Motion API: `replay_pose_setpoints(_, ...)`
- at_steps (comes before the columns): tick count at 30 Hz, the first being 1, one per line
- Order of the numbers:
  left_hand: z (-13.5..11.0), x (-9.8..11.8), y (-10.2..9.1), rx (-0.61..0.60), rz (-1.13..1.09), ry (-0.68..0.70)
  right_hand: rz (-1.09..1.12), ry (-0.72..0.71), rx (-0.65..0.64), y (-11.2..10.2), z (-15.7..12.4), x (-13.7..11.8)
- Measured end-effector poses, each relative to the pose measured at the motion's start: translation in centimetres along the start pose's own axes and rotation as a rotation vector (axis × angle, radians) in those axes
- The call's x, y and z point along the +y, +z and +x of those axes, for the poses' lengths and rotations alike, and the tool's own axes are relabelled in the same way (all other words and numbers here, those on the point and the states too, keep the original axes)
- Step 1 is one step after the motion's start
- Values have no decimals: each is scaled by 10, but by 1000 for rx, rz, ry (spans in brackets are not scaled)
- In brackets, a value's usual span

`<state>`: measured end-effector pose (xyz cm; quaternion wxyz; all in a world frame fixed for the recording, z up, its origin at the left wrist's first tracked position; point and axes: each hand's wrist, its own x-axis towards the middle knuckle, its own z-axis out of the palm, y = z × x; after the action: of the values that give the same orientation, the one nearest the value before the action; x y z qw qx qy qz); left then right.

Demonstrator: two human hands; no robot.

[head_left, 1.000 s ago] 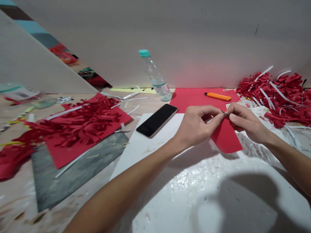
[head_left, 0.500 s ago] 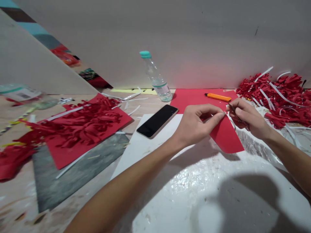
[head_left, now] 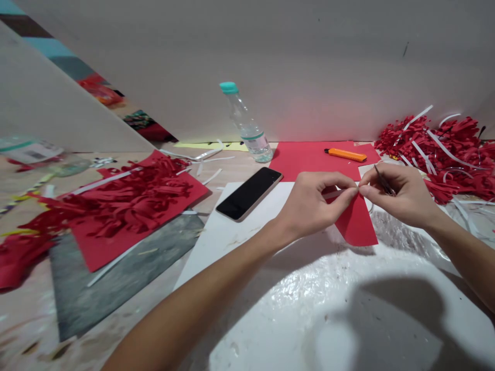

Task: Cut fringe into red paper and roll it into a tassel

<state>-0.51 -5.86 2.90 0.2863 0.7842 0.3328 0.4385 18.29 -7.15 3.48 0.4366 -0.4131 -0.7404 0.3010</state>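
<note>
My left hand [head_left: 315,203] pinches the top edge of a red paper sheet [head_left: 356,224] that hangs down over a white glossy board [head_left: 309,304]. A thin white strip shows between its thumb and forefinger. My right hand [head_left: 400,193] meets it fingertip to fingertip at the same edge, and a thin dark metal tool [head_left: 383,180] lies across its fingers. Both hands are closed in a pinch just above the board.
A black phone [head_left: 249,192] lies left of the hands, a plastic bottle [head_left: 246,123] with a teal cap behind it. An orange utility knife [head_left: 346,154] rests on another red sheet [head_left: 309,157]. Shredded red paper piles [head_left: 127,198] lie left and far right [head_left: 448,144].
My right hand drew back from the left, then came together with it again at the paper's edge. The view has shifted a little.
</note>
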Motion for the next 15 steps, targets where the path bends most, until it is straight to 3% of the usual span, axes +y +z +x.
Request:
replay_pose_setpoints(7, -2, 3, -2, -44, 31, 122, -8, 22, -49, -1, -2, -3)
replay_pose_setpoints(15, -1, 2, -5, -29, 14, 259, 325, 141, -145, 4, 3, -2)
